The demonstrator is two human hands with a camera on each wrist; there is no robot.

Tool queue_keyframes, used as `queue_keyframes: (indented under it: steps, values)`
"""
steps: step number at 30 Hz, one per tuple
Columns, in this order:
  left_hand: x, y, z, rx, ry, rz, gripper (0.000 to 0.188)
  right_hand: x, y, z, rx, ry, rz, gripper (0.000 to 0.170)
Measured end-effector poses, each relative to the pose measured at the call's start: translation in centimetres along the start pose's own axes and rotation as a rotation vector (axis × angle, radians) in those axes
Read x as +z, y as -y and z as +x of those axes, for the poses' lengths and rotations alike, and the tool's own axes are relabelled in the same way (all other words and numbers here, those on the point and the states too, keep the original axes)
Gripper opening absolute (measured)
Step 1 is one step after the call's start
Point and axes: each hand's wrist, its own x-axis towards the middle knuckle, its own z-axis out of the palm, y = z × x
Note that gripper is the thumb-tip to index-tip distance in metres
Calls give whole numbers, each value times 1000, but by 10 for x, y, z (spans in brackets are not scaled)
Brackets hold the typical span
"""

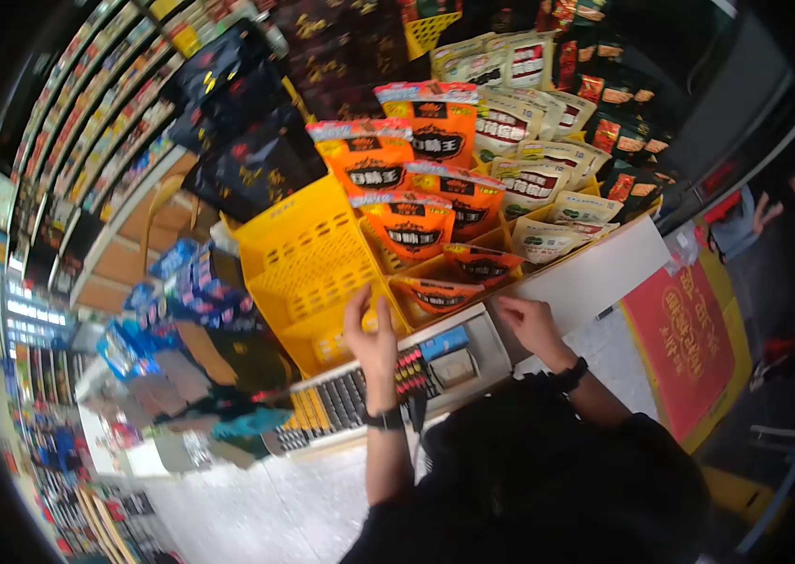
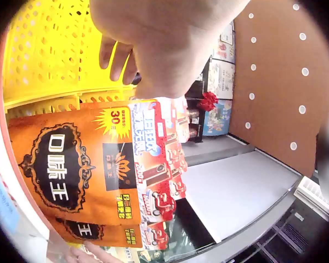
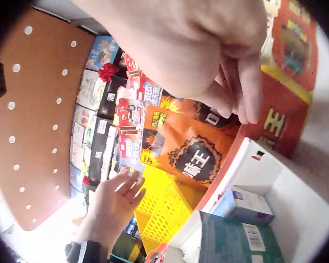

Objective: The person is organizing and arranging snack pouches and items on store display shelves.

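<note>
Orange pouches stand in several rows in a divided yellow rack, with cream pouches to their right. Over the front of an empty yellow basket section is my left hand, fingers apart and holding nothing. My right hand is at the rack's front right, near the lowest orange pouch; in the right wrist view its fingers are bent loosely downward with nothing seen in them. An orange pouch faces the left wrist camera below the left hand.
A white tray with small boxes and rows of small packs lies before the rack. Dark bags and blue packs are at the left. A red and yellow mat is on the right, and shelves line the far left.
</note>
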Motion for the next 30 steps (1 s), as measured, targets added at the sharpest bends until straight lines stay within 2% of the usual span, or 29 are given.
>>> queue_keyframes:
  steps: [1, 3, 5, 10, 11, 13, 15, 17, 20, 22, 25, 29, 30]
  values:
    - [-4, 0, -6, -81, -57, -95, 22, -3, -7, -7, 38, 12, 22, 25]
    - [-11, 3, -22, -72, -145, -166, 12, -7, -23, -22, 96, -47, 82, 25]
    - [-14, 0, -41, -196, -128, -308, 16, -14, -33, -39, 153, -83, 132, 25]
    - [-8, 0, -92, -455, 255, -274, 21, -35, -57, -36, 194, -120, 172, 22]
    - [1, -2, -104, -472, 247, -249, 21, -40, -61, -33, 195, -118, 179, 22]
    - [16, -3, -127, -455, 238, -136, 23, -56, -67, -25, 155, -102, 213, 21]
    - [36, -12, -143, -363, 65, -110, 26, -76, -80, -18, 151, -78, 219, 21]
    - [60, -40, -150, -285, -78, 128, 31, -101, -104, -8, 133, -23, 225, 20]
    - [96, -71, -156, -322, -111, 377, 35, -135, -148, 7, 177, -60, 306, 19]
    - [117, -81, -163, -391, -112, 379, 34, -153, -170, 14, 187, -15, 331, 18]
    - [151, -106, -176, -401, -127, 358, 33, -176, -187, 27, 178, 32, 327, 17]
    - [184, -115, -202, -422, -16, 331, 27, -186, -179, 41, 105, 114, 338, 19]
    - [187, -114, -205, -409, 65, 404, 23, -187, -172, 47, 89, 118, 355, 20]
